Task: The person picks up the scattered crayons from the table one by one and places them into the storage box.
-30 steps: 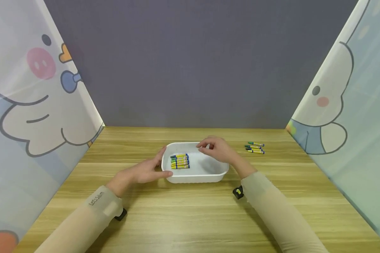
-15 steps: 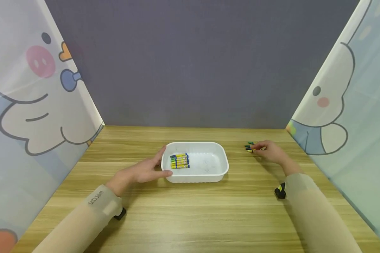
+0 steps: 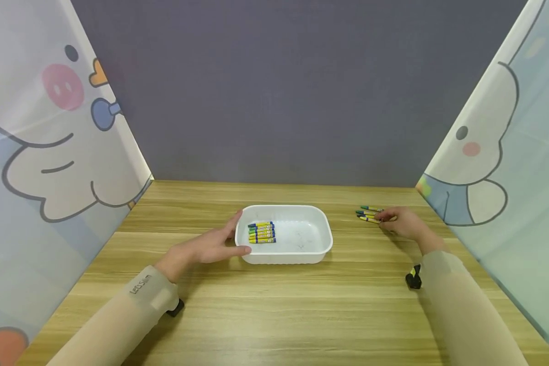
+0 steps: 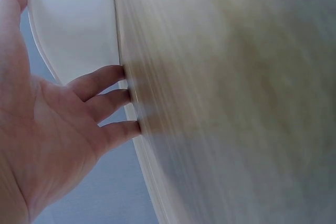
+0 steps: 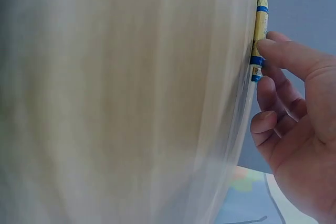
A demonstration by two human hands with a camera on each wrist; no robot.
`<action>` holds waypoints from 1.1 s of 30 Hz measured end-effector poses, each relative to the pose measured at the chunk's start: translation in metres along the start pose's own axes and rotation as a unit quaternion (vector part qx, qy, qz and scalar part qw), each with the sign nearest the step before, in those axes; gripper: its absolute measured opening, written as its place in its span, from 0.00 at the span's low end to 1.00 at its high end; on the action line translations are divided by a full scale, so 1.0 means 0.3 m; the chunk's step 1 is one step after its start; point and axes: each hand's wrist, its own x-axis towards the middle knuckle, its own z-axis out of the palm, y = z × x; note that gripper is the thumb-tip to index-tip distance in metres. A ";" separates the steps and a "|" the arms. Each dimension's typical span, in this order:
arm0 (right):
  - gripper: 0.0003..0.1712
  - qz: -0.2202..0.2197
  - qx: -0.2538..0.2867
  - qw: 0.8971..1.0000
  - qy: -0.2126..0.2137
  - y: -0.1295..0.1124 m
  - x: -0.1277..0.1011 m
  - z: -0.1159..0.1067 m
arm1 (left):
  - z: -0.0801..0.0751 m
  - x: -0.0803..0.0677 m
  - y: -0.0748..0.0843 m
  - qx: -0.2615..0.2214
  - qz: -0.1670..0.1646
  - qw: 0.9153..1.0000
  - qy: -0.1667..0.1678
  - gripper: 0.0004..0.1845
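Observation:
A white rectangular tray (image 3: 304, 235) stands mid-table, with a row of several crayons (image 3: 262, 233) in its left part. My left hand (image 3: 212, 247) rests against the tray's left end, thumb at the front rim. In the left wrist view, the fingers of that hand (image 4: 58, 114) are extended beside the tray wall (image 4: 73, 24), fingertips down at the table. At the right, my right hand (image 3: 402, 222) is at the blue ends of a few loose crayons (image 3: 367, 213). In the right wrist view, its thumb and index finger pinch a yellow-wrapped crayon (image 5: 261, 24); the other fingers curl loosely.
The wooden table (image 3: 274, 310) runs up to a dark grey panel (image 3: 283, 91) behind. Cartoon-printed sheets (image 3: 530, 168) flank it on both sides. Several crayons at the right lie side by side, partly covered by my fingers.
My right hand has moved from above the tray rightward to the loose crayons, and its fingers now pinch one's end. My left hand stays at the tray.

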 end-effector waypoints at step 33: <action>0.12 -0.077 0.024 0.996 0.037 -0.307 0.055 0.067 | 0.000 -0.008 0.002 0.019 -0.008 1.000 0.010 0.65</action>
